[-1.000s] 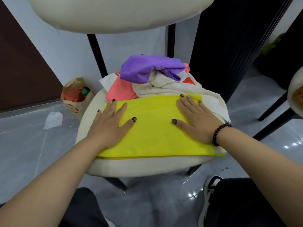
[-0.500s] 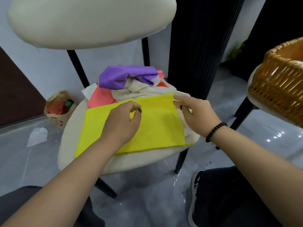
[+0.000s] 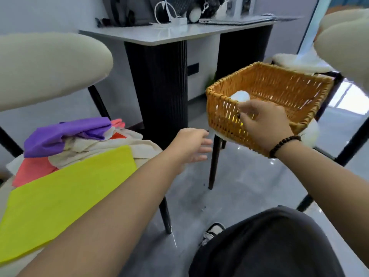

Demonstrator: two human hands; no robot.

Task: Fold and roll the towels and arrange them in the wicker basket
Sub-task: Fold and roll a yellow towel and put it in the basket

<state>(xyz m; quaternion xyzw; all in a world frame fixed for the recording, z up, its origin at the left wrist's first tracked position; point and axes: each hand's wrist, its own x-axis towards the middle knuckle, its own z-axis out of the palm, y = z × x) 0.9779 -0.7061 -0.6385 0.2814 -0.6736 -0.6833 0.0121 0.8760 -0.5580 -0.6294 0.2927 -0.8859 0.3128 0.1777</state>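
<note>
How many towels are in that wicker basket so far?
1 that shows: a white rolled towel at the near-left corner of the wicker basket, beside the right hand. The near wall may hide more.

A cream padded chair (image 3: 147,154) with black legs stands at the left, its rounded backrest (image 3: 50,66) reaching across the upper left. A second cream chair (image 3: 307,134) sits at the right, with its own backrest (image 3: 343,41) at the upper right edge. Behind them is a counter (image 3: 169,35) with a pale grey top and a dark ribbed base (image 3: 159,86). On the top lie a closed laptop (image 3: 237,20), a white looped cable (image 3: 165,13) and some dark bags, too blurred to name. The floor (image 3: 239,176) is glossy grey tile. A dark trouser leg (image 3: 269,246) fills the lower right, with a black-and-white shoe (image 3: 212,231) just beside it.
</note>
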